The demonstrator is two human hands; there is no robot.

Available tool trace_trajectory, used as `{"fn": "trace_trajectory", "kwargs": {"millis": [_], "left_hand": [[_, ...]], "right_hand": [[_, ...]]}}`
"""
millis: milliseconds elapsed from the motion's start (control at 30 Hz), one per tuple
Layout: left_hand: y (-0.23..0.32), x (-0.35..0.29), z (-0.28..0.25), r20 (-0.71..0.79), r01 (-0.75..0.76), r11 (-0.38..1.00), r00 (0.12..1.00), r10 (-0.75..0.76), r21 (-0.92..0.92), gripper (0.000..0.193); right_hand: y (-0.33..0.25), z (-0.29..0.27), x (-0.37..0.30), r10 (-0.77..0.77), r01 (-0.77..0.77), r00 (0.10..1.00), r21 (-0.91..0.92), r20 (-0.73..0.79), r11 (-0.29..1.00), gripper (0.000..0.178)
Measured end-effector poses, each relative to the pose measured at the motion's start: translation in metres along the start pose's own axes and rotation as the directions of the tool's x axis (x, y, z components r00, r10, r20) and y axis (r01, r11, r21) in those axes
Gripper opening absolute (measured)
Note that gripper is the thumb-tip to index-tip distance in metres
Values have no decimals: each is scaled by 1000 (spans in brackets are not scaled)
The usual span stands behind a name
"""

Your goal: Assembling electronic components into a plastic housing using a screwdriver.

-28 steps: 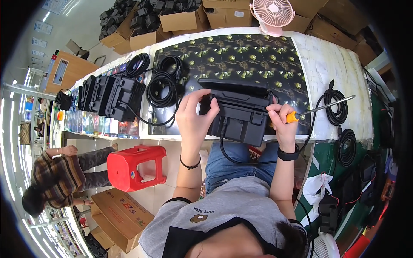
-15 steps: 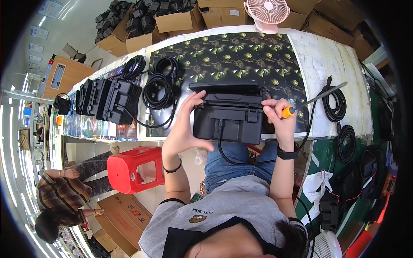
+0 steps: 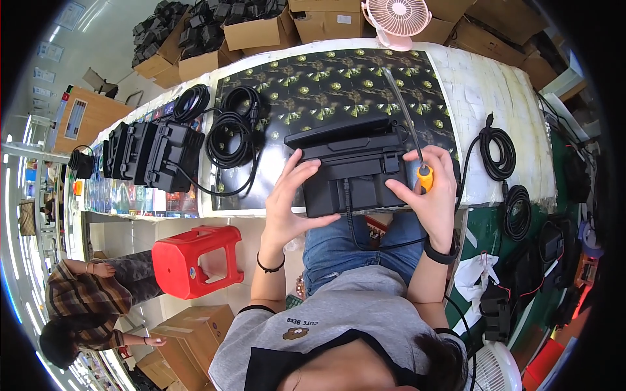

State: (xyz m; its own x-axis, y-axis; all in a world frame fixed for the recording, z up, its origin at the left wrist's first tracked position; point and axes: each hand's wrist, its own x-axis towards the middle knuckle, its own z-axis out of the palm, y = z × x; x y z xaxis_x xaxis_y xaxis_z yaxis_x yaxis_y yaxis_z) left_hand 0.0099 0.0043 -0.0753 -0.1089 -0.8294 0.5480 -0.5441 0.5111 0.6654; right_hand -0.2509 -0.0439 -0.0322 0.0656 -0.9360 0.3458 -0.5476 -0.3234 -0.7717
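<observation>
A black plastic box (image 3: 355, 186) with side latches and a flat lid panel tilted up at its far side rests at the table's front edge, in front of me. From its near face a black cable (image 3: 349, 212) runs down and off to the right. My left hand (image 3: 287, 202) grips the box's left end, fingers on top and thumb along the lower edge. At the right end, my right hand (image 3: 435, 189) holds a screwdriver (image 3: 425, 176) by its orange handle, the long shaft pointing up and away; its thumb is close to the box.
Similar black boxes (image 3: 169, 156) stand in a row at left, beside coiled cables (image 3: 231, 137). More coils (image 3: 497, 153) lie at right. A pink fan (image 3: 396, 19) stands at the far edge. A red stool (image 3: 189, 264) and another person (image 3: 88, 293) are at left below the table.
The screwdriver has swung from pointing right to pointing up and away. My left hand has closed in on the box's left end. The box has turned slightly.
</observation>
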Motion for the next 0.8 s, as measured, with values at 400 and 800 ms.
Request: {"fn": "trace_trajectory", "kwargs": {"millis": [400, 800], "left_hand": [[5, 5, 0, -42, -5, 1000, 999, 5, 9, 76], [-9, 18, -5, 101, -148, 988, 985, 143, 45, 81]], "right_hand": [[13, 3, 24, -64, 9, 979, 272, 195, 962, 42], [-12, 15, 25, -441, 473, 876, -165, 197, 866, 34]]}}
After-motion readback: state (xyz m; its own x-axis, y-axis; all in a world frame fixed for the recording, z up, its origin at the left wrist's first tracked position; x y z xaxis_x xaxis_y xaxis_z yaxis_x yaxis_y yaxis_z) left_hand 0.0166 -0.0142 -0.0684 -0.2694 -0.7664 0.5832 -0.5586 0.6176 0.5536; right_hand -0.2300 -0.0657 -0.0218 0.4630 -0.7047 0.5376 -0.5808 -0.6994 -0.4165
